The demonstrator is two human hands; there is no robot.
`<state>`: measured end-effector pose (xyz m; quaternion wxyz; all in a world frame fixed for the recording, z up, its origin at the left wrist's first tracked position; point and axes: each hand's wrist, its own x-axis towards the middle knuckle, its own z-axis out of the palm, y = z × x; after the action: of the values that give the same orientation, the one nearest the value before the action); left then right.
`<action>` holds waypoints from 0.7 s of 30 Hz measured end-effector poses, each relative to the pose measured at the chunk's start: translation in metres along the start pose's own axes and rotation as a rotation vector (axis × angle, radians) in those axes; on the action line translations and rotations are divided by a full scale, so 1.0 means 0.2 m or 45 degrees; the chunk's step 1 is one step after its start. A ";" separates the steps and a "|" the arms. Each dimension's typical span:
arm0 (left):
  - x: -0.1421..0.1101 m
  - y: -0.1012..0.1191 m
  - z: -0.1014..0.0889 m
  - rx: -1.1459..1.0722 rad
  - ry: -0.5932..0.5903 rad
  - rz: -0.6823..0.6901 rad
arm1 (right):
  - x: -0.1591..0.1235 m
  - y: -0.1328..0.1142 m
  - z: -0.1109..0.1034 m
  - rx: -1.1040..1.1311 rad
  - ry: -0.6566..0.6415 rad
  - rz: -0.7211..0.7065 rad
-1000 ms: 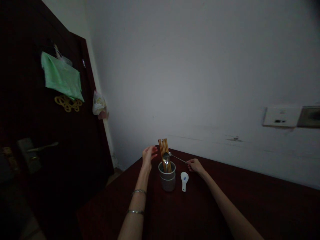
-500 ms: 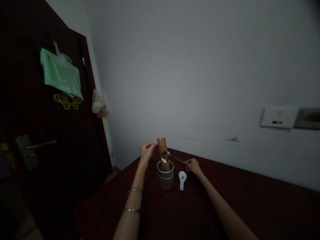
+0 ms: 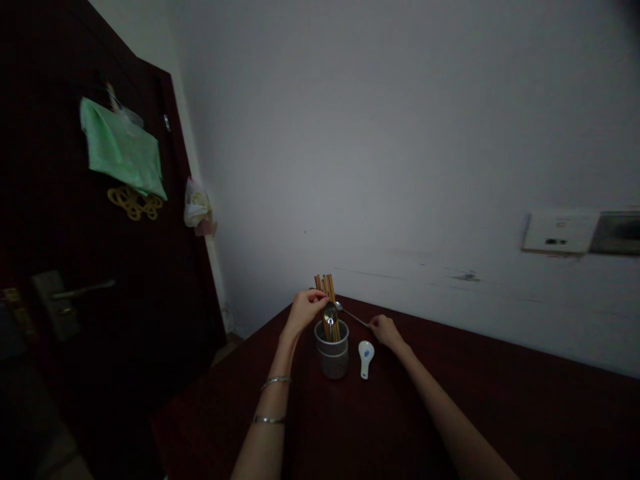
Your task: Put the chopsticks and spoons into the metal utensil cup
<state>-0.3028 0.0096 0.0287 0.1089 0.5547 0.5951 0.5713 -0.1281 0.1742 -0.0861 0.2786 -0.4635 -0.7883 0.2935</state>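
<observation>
A grey metal cup (image 3: 333, 360) holds several wooden chopsticks (image 3: 329, 283) and a shiny metal spoon (image 3: 330, 315), its bowl upward. My left hand (image 3: 306, 311) reaches over the cup from the left, thumb and forefinger pinched at the upper rim of that spoon's bowl, in front of the chopsticks. On the right, my right hand (image 3: 385, 330) is closed on the handle end of a long-handled spoon (image 3: 354, 317), which lies behind the cup with its bowl toward the chopsticks. A white ceramic spoon (image 3: 366, 359) with a blue mark lies between the cup and my right arm.
The dark red table (image 3: 390, 427) meets a pale wall (image 3: 380, 167) at the back. A dark door (image 3: 150, 280) with a green cloth (image 3: 123, 147) stands at left. A wall socket (image 3: 559, 233) is at right.
My left hand has moved right, from beside the chopsticks to the top of the metal spoon in the cup. My right hand stays on the long-handled spoon.
</observation>
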 end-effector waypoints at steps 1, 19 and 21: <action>0.00 0.00 0.01 0.005 -0.006 0.000 | 0.00 0.00 0.00 -0.008 -0.007 -0.005; 0.01 -0.06 0.04 -0.090 -0.010 -0.058 | -0.02 0.00 -0.02 0.227 -0.097 0.131; 0.01 -0.07 0.04 -0.093 -0.018 -0.071 | -0.01 0.00 -0.02 0.233 -0.110 0.142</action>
<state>-0.3039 0.0191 0.0162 0.1492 0.5375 0.5884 0.5854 -0.1241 0.1731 -0.0848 0.2690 -0.4661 -0.7424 0.3990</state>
